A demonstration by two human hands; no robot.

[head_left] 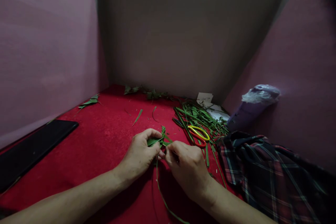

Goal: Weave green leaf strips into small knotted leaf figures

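Note:
Near the middle of the red cloth (105,140), my left hand (140,152) pinches a small bundle of green leaves (163,136) between thumb and fingers. Close beside it on the right, my right hand (187,164) has its fingers closed at the edge of the same leaves. A long thin green stem (160,192) hangs from the bundle and curves down toward me. Scissors with yellow and red handles (199,133) lie just beyond my right hand, partly over a pile of green grass and leaves (202,115).
A dark flat object (36,147) lies at the left. Loose leaves (90,101) are scattered along the back and left. White papers (216,112), a purple plastic-topped object (245,106) and plaid fabric (273,178) are at the right. Walls enclose three sides.

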